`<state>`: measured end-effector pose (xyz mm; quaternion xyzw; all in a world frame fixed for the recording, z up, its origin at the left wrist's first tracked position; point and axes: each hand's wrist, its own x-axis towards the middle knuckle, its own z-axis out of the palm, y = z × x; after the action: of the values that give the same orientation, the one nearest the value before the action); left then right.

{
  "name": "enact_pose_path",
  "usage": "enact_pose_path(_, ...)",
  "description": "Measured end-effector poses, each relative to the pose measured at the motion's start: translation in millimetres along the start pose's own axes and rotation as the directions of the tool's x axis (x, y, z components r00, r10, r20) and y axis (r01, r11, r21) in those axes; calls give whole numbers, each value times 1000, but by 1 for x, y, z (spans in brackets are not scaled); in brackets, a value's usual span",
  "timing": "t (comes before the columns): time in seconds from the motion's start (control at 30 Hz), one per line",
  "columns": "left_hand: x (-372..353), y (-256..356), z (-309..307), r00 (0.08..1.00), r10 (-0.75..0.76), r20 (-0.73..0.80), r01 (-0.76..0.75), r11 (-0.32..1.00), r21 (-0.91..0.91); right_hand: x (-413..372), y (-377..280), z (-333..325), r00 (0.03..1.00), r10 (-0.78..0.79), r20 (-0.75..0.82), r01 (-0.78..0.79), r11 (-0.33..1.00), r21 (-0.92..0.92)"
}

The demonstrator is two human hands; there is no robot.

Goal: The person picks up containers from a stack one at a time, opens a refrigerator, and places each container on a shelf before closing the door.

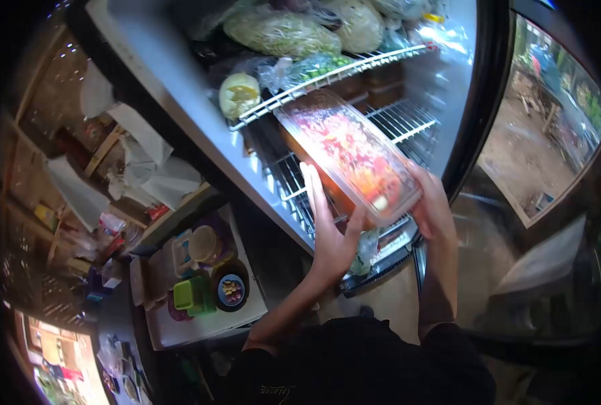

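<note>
Plastic container (354, 152), clear and filled with red, pink and orange pieces, held between two bare hands at the open refrigerator (442, 101). Head view: the container slants over the lower wire shelf (415, 128), its far end at the front rail of the upper wire shelf (334, 79), its near end toward the person. Left hand (334, 236): open, the fingers extended close together and pointing up along the container's left side, the thumb spread apart from them and set at the near left corner; the forearm rises diagonally from the dark shirt (368, 364). Right hand (432, 202): closed on the near right corner, the fingers bent round the edge, the back of the hand turned outward; the forearm stands steeper than the left one. Whether the container also rests on the lower shelf cannot be told. Upper shelf: bagged produce (280, 34), with a pale, rounded item (238, 94) at its left end. Left of the refrigerator: a white tray (179, 331) bearing a green box (191, 295) and a blue-rimmed bowl (231, 290) of small pieces
</note>
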<state>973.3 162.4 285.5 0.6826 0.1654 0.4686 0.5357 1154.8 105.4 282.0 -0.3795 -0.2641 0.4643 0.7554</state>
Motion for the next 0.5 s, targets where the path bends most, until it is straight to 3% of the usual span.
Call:
enact_pose_path(0.07, 16, -8, -8, 993, 46, -108, -25, 982, 188, 24, 2, 18, 999, -47, 1, 47, 997, -67)
enact_pose_path(0.13, 30, -12, -13, 982, 70, -177, -52, 993, 105, 50, 10, 26, 991, -130, 22, 131, 980, -147)
enact_pose_path(0.17, 35, -7, -16, 977, 101, -186, -75, 987, 144, 64, 13, 29, 988, -147, 40, 152, 973, -171)
enact_pose_path(0.2, 39, 1, -13, 975, 102, -195, -75, 987, 142, 73, 13, 43, 985, -160, 70, 164, 985, -59)
enact_pose_path(0.37, 66, -19, -30, 957, 130, -259, -75, 974, 214, 139, 39, 49, 938, -281, 205, 328, 912, -248)
enact_pose_path(0.47, 90, -46, -46, 936, 130, -328, -17, 945, 327, 160, 42, 64, 939, -338, 70, 337, 851, -403)
enact_pose_path(0.5, 97, -42, -48, 935, 93, -343, 23, 947, 320, 166, 43, 67, 948, -316, 45, 311, 882, -353)
